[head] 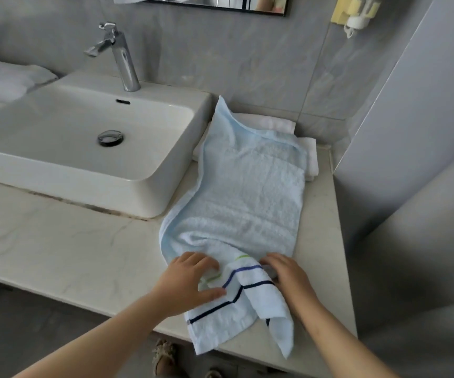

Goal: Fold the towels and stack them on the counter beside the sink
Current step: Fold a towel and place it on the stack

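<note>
Grey tiled walls close round a pale marbled bench [56, 241] that carries a white sink [84, 184] with a chrome tap [122, 58]. Right of the sink the blue towel [250, 192] lies lengthwise, its striped near end bunched and hanging over the bench's front edge. Both hands work that end: the left hand [190, 282] pinches a gather of cloth between thumb and fingers, and the right hand [288, 276] curls its fingers round the opposite edge, so each grip is closed on the towel. The first fold looks to be only starting. Next the grip should straighten the crumpled end, lift it and carry it away to meet the far end. Beyond the grip, that far end lies over folded white towels [309, 156] by the wall, one corner riding up the sink's side; that hump may skew the fold. Far to the grip's left, past the sink, another white cloth [2, 80] lies.
</note>
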A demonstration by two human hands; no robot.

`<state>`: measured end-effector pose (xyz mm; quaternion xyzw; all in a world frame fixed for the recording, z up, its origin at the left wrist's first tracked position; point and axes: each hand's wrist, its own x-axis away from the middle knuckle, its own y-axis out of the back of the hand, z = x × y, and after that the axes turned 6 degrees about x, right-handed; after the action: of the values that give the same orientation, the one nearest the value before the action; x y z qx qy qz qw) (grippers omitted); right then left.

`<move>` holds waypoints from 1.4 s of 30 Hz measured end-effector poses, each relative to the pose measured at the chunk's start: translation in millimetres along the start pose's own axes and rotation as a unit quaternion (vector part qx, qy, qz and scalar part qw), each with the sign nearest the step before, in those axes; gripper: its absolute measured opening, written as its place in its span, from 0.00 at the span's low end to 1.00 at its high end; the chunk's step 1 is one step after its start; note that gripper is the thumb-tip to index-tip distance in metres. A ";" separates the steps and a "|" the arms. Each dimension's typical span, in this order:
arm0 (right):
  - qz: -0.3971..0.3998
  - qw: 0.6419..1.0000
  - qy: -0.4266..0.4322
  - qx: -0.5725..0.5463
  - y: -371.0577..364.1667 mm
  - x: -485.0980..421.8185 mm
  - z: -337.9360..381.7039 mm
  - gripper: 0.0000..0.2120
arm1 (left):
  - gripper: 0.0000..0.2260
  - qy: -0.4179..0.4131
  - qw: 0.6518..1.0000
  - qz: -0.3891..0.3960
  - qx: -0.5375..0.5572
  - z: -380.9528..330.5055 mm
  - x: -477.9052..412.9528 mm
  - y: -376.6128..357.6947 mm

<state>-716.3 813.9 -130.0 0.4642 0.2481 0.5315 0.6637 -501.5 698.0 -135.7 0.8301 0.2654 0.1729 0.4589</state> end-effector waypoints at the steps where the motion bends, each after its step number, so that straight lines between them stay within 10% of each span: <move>1: -0.021 0.996 -0.021 -0.078 1.2 2.5 4.0 0.17 | 0.39 -0.030 0.999 0.005 -0.030 3.6 2.9 -1.3; 4: -0.008 0.972 -0.014 -0.236 11.5 14.2 22.2 0.18 | 0.39 -0.045 0.982 0.038 -0.179 15.4 4.5 -2.0; 8: 0.113 0.990 0.081 0.003 13.6 18.0 31.2 0.42 | 0.46 -0.011 0.987 0.089 -0.135 15.2 -2.8 5.6; 12: 0.066 0.991 0.068 0.094 9.3 18.0 34.3 0.25 | 0.33 -0.038 0.985 0.001 -0.170 17.3 -6.0 11.4; 20: -0.069 0.985 -0.099 -0.119 16.9 2.7 35.9 0.07 | 0.03 -0.108 0.987 -0.096 -0.072 22.0 -1.5 4.3; 25: -0.031 0.989 -0.077 -0.118 17.8 -9.2 38.2 0.09 | 0.23 -0.057 0.985 -0.039 -0.157 26.9 -3.9 8.8; 31: 0.022 0.997 -0.032 0.064 8.1 -13.6 35.0 0.07 | 0.19 -0.064 0.983 -0.012 -0.173 15.8 -15.1 19.7; 36: -0.030 0.989 -0.099 -0.106 26.0 -13.6 31.6 0.03 | 0.11 0.058 0.994 0.032 0.090 7.0 -17.0 45.2; 39: -0.155 0.966 -0.104 -0.177 32.9 -18.4 30.1 0.05 | 0.09 0.112 0.955 -0.144 0.235 10.7 -29.9 57.3; 42: -0.094 0.984 -0.066 -0.136 27.1 -27.6 27.7 0.02 | 0.13 0.135 0.976 -0.116 0.124 11.6 -45.7 60.4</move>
<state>-715.0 778.4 -98.4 0.3779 0.1716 0.4637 0.7828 -514.8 636.4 -92.2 0.8131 0.4388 0.1947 0.3293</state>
